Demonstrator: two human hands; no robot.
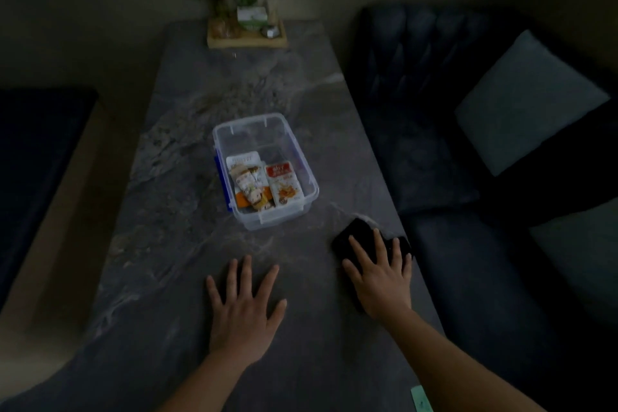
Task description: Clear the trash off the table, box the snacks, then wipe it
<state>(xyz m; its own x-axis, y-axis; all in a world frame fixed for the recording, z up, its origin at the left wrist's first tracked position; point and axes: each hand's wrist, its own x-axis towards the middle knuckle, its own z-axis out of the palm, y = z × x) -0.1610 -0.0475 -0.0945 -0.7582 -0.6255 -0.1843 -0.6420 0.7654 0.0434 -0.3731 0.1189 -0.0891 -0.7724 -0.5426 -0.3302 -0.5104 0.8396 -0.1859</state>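
A clear plastic box (302, 174) with a blue clip on its left side stands in the middle of the dark marble table (187, 150). Snack packets (264, 182) lie inside it at the near end. My right hand (379, 274) presses flat on a dark cloth (356, 234) near the table's right edge, fingers spread over it. My left hand (244, 308) rests flat on the bare tabletop, fingers apart, holding nothing.
A wooden tray (247, 38) with a plant, a small box and jars sits at the table's far end. A dark sofa (451, 144) with a pale cushion (528, 100) runs along the right side. A dark bench (36, 157) is at left.
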